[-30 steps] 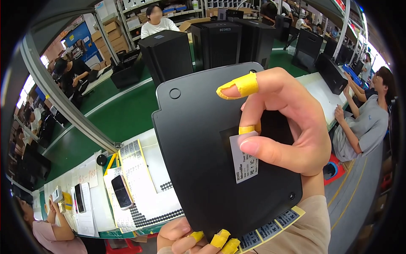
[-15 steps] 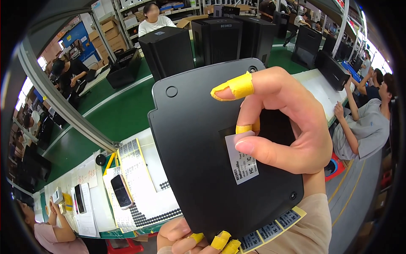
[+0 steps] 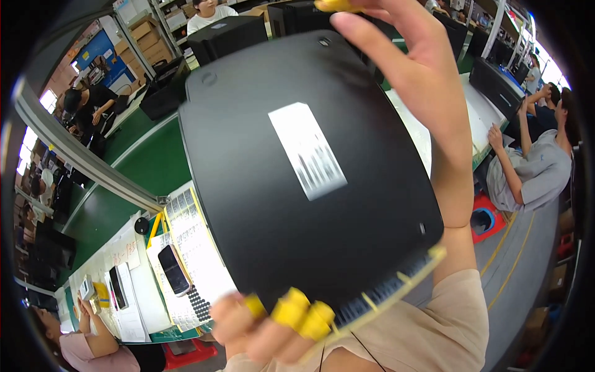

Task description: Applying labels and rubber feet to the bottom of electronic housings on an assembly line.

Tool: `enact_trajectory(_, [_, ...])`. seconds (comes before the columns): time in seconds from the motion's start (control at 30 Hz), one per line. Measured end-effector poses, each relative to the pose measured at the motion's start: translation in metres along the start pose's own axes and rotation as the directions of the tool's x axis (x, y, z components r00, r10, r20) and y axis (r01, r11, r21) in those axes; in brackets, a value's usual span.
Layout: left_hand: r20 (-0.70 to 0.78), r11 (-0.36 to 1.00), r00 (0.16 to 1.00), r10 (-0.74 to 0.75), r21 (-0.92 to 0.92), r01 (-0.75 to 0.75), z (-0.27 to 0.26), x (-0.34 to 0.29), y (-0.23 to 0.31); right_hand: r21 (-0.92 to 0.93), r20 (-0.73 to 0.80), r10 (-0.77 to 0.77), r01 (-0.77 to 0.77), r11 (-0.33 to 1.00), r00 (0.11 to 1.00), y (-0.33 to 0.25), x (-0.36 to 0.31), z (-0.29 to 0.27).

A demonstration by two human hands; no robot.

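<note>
A large black casing panel (image 3: 248,242) with rounded corners and round corner pieces tilts before me. Near its middle a silvery-white label (image 3: 307,152), one corner cut off, lies against the surface; its print is smeared by motion. My left hand (image 3: 266,325), with yellow tape on several fingertips, grips the panel's near edge. By those fingers a strip of dark labels on yellowish backing (image 3: 384,294) sticks out along that edge. Beyond the far right corner my right hand (image 3: 415,59) is raised off the panel, thumb and taped finger apart, partly cut off by the frame.
On the white bench at left lie a phone (image 3: 174,270), label sheets (image 3: 183,217), black dots (image 3: 199,304) and a second phone (image 3: 118,288). Tall black machines (image 3: 226,40) stand behind the panel. People sit at left and right; a red stool (image 3: 489,218) is at right.
My right hand has let go of the label and risen away toward the top of the view. The label now lies on the panel. The panel has shifted up and left in view.
</note>
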State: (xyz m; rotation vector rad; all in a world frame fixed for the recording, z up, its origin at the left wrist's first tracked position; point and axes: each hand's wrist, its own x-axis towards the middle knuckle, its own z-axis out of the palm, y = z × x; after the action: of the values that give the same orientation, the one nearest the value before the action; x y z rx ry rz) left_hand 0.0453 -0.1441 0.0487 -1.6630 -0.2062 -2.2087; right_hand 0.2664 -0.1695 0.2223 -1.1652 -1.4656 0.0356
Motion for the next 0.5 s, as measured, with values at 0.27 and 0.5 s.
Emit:
enact_trajectory(0.27, [0.417, 0.976, 0.897, -0.146, -0.09, 0.201, 0.086, 0.033, -0.06, -0.144, -0.193, 0.092, -0.121, 0.982, 0.977, 0.117, -0.125, 0.002])
enact_trajectory(0.5, [0.467, 0.522, 0.6, -0.649, -0.3, 0.798, 0.018, 0.031, -0.06, -0.485, 0.416, 0.209, 0.022, 0.874, 0.885, 0.166, -0.237, 0.01])
